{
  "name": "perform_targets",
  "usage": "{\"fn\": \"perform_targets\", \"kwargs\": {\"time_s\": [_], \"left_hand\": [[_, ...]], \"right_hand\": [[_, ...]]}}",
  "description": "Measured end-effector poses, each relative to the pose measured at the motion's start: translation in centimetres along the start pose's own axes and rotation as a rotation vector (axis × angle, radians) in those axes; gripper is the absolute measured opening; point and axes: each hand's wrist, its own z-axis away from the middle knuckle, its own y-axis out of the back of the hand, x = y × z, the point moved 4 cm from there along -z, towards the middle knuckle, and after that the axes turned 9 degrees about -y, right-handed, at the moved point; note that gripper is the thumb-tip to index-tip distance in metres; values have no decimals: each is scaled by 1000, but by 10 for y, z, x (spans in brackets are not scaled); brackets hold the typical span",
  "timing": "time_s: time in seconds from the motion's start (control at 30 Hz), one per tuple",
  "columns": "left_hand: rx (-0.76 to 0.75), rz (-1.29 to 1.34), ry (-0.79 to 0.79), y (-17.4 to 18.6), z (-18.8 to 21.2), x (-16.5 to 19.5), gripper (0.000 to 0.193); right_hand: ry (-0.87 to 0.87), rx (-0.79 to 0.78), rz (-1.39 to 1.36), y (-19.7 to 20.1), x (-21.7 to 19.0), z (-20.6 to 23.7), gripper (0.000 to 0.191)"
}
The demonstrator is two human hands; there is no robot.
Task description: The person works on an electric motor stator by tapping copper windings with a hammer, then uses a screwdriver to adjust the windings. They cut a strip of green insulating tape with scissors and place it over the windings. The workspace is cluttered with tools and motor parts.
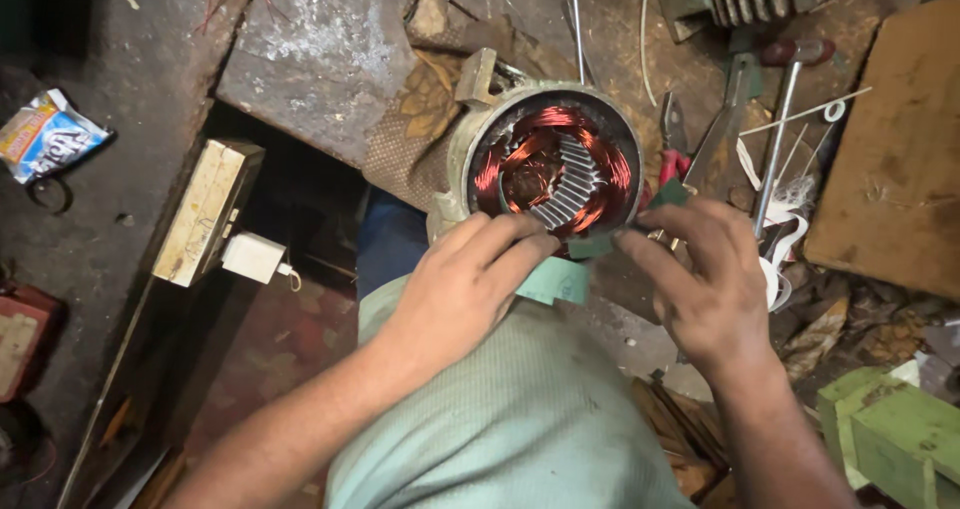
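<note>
Far left of both hands, a crumpled snack packet (42, 137) lies on the floor. Nearer, left of the left hand, a cream rectangular block (205, 212) carries a white charger plug (255, 257) at its lower end.

The motor stator housing (548, 159) stands directly above the 2 hands, its open end facing the camera. Inside the round metal shell, copper windings (600, 164) ring the bore, and the slotted steel core (570, 194) shows at the centre.

The left hand (455, 289) is curled, its fingers bent and resting on the lower rim of the housing. Its fingertips pinch a green insulation paper strip (590, 247) that spans the gap between the hands. A second piece of green paper (555, 281) lies just below the left fingers.

The right hand (705, 279) is partly closed, thumb and forefinger gripping the other end of the strip at the housing's lower right edge.

Above the right hand lie red-handled pliers (672, 149) and a hammer (790, 119). A green-handled screwdriver (576, 19) lies above the housing.
</note>
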Motion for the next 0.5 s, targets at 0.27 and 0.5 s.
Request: {"fn": "perform_targets", "kwargs": {"time_s": [0.27,0.5], "left_hand": [[-50,-222,-244,-16,4,1,38],[7,-154,-249,-19,8,-6,37]], "right_hand": [[29,-106,-3,-25,-4,-3,48],[75,14,3,-15,-4,1,36]]}}
